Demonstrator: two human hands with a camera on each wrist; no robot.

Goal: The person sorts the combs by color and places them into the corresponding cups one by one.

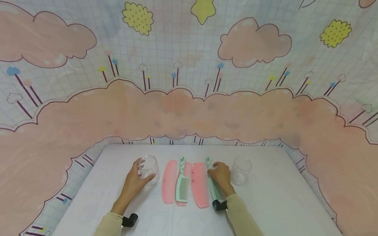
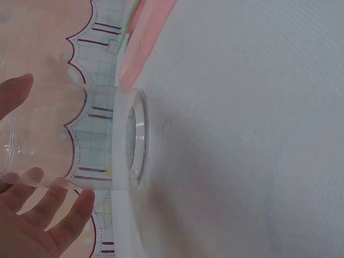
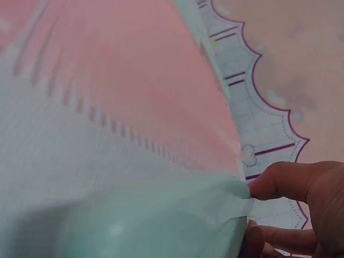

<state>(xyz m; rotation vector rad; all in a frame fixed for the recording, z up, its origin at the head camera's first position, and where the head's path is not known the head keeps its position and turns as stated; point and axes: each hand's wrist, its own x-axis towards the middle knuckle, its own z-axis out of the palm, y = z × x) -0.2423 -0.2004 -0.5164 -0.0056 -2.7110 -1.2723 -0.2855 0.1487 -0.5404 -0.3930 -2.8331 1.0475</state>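
Note:
My left hand (image 1: 136, 178) has its thumb and fingers around a clear cup (image 1: 152, 170), whose thick round base shows at the table surface in the left wrist view. The right hand (image 1: 220, 175) pinches a mint-green handled comb (image 1: 217, 190) between thumb and fingers. In the right wrist view that green comb (image 3: 161, 220) looms large and blurred beside a pink comb (image 3: 156, 80). Between the hands, another green handled comb (image 1: 182, 188) lies over a pink comb (image 1: 188, 167). Flat pink combs (image 1: 169, 182) (image 1: 199, 185) lie on either side of it.
A second clear cup (image 1: 241, 172) stands just right of the right hand. The white table (image 1: 280, 196) ends at a patterned cloth backdrop (image 1: 192, 114) along its back and sides. A black wrist mount (image 1: 219, 205) sits close over the green comb's toothed end.

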